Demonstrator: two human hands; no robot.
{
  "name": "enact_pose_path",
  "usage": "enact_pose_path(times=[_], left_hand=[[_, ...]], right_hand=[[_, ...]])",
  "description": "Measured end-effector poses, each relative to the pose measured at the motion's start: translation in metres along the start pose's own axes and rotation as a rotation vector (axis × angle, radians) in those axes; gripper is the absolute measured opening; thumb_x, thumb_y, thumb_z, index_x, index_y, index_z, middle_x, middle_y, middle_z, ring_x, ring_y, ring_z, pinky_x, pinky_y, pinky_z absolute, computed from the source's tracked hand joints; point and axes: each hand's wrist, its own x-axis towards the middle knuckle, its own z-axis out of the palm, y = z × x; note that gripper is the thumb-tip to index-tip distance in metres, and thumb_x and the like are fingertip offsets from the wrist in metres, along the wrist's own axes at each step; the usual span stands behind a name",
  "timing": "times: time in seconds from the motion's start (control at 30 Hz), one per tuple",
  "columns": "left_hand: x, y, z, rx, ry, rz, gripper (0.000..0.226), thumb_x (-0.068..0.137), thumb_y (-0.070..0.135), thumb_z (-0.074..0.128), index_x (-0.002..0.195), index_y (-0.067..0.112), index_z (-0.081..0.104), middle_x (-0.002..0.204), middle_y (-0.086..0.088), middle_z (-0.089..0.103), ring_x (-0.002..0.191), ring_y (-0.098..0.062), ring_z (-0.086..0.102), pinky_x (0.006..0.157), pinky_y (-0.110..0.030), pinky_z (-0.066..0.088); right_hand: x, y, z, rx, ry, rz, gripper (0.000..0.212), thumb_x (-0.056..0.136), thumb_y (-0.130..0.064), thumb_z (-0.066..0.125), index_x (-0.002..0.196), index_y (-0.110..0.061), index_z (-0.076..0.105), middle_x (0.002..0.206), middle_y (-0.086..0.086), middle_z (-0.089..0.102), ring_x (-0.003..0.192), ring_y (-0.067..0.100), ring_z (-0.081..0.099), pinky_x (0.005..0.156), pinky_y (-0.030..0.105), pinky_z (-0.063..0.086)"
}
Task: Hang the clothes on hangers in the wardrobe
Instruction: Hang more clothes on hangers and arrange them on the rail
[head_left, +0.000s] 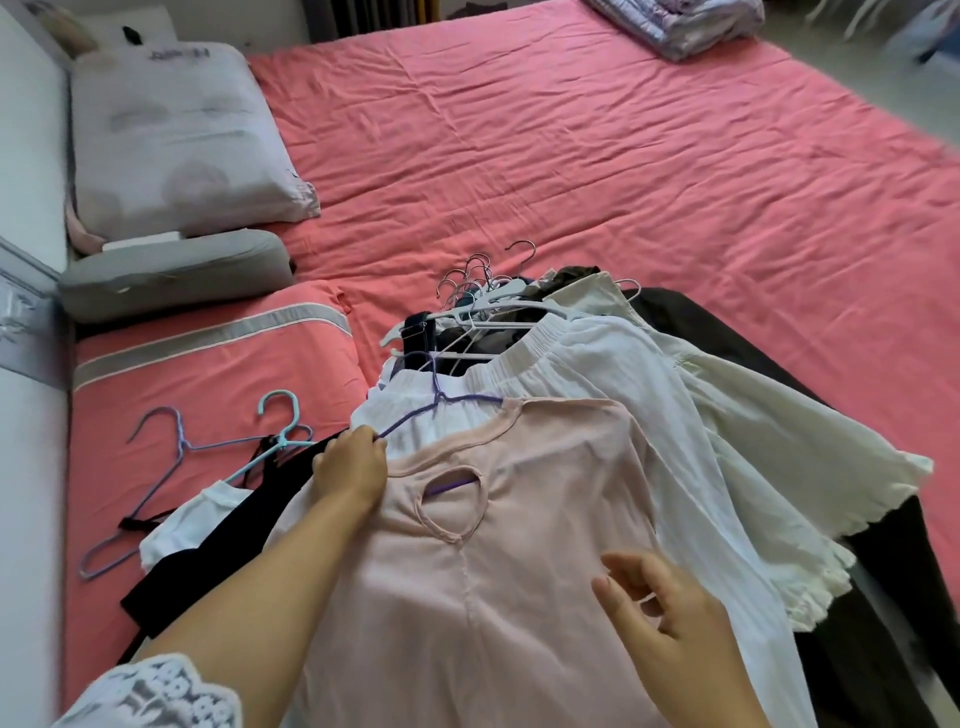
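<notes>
A pale pink top (493, 582) lies on the bed with a purple hanger (441, 405) inside its neck; the hanger's bar shows through the keyhole opening. My left hand (353, 467) grips the hanger's left arm at the top's shoulder. My right hand (660, 618) hovers over the pink fabric with fingers relaxed, holding nothing. Under and behind the top lies a pile of hung clothes: a white skirt (597, 358), a cream garment (779, 441) and dark clothes (893, 545). Their hooks (478, 275) bunch together.
A light blue hanger (280, 415) and a lilac hanger (156, 457) lie at the left on a pink pillow (208, 374), beside a black garment (218, 535) and a white one (192, 519). Grey pillows (171, 140) sit by the headboard. The pink sheet (623, 156) stretches beyond.
</notes>
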Motion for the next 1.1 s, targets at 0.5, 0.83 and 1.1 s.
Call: enact_pose_path(times=[0.5,0.83,1.1], left_hand=[[-0.130,0.051,-0.127,-0.593,0.398,0.612,0.042,0.083,0.054,0.050,0.072,0.015,0.062,0.066,0.005,0.055,0.064,-0.011,0.049,0.060,-0.028,0.037],[-0.292,0.105,-0.203,-0.794,0.388,0.912,0.023,0.076,0.047,0.060,0.074,0.024,0.064,0.085,0.010,0.062,0.068,-0.002,0.054,0.063,-0.011,0.038],[-0.428,0.180,-0.227,-0.880,0.295,1.259,0.009,0.080,0.024,0.068,0.073,0.020,0.063,0.084,0.014,0.060,0.068,-0.001,0.053,0.059,-0.007,0.036]], right_hand=[[-0.056,-0.028,-0.082,0.104,0.261,-0.038,0.015,0.083,-0.024,0.069,0.094,-0.033,0.063,0.089,-0.015,0.065,0.085,0.003,0.059,0.067,0.017,0.042],[-0.196,-0.006,-0.167,-0.232,0.814,-0.249,0.050,0.078,-0.041,0.056,0.124,-0.021,0.056,0.122,-0.001,0.058,0.111,0.022,0.049,0.098,0.029,0.029],[-0.341,0.016,-0.248,-0.317,1.113,-0.278,0.024,0.089,-0.035,0.049,0.110,-0.029,0.060,0.092,-0.005,0.064,0.087,0.017,0.057,0.075,0.039,0.044]])
